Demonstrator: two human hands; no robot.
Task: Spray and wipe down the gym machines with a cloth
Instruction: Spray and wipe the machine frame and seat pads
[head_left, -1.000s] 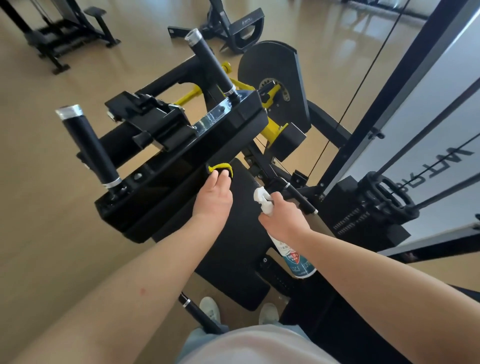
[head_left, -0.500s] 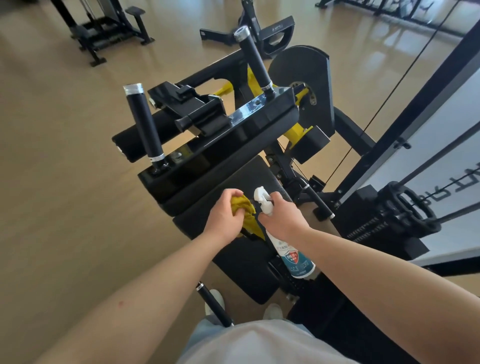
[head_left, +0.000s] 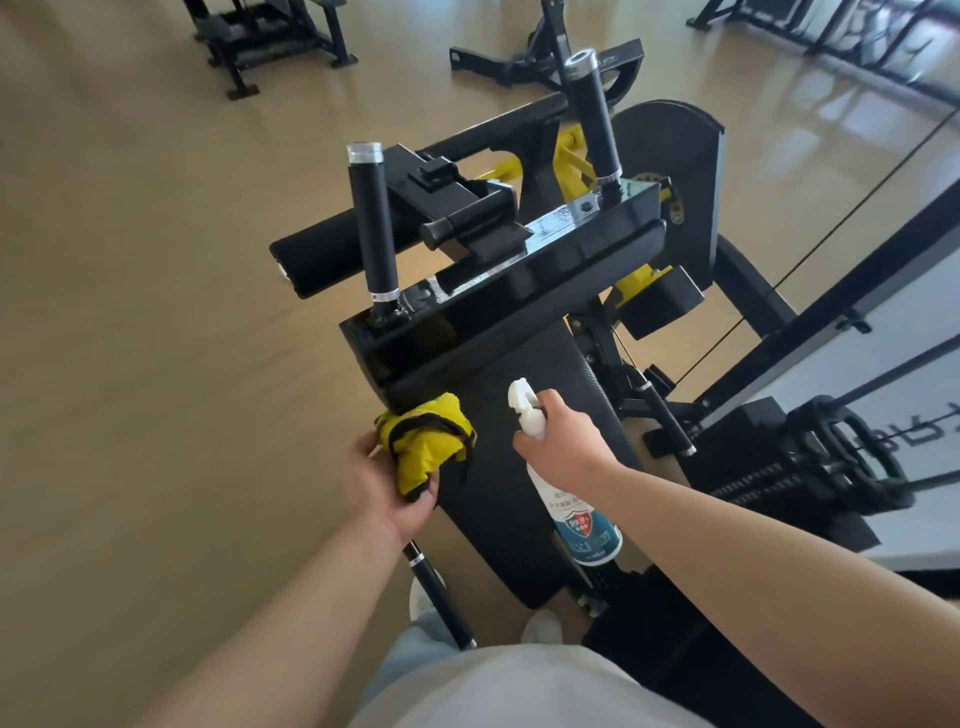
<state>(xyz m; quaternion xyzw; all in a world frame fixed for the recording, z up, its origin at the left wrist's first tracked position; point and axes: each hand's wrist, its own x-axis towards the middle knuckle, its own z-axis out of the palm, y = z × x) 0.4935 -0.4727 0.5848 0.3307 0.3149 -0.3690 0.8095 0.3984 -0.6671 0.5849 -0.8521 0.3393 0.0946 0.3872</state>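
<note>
A black gym machine fills the middle of the view, with a glossy upper pad (head_left: 519, 306) and a lower black seat pad (head_left: 498, 499) below it. My left hand (head_left: 389, 488) grips a bunched yellow cloth (head_left: 426, 436) with black trim at the left lower corner of the upper pad. My right hand (head_left: 561, 447) holds a white spray bottle (head_left: 576, 509) by its neck over the seat pad, nozzle pointing up and away. Two upright black handles (head_left: 374, 228) rise from the upper frame.
A weight stack with cables and a black frame (head_left: 810, 467) stands to the right. A black bar (head_left: 441, 597) sticks out near my feet. Other black machines (head_left: 270, 36) stand on the wooden floor at the back; open floor lies to the left.
My left hand has pulled the cloth down and left, from under the upper pad's middle to its left corner. The view has shifted left. My right hand keeps the bottle over the seat.
</note>
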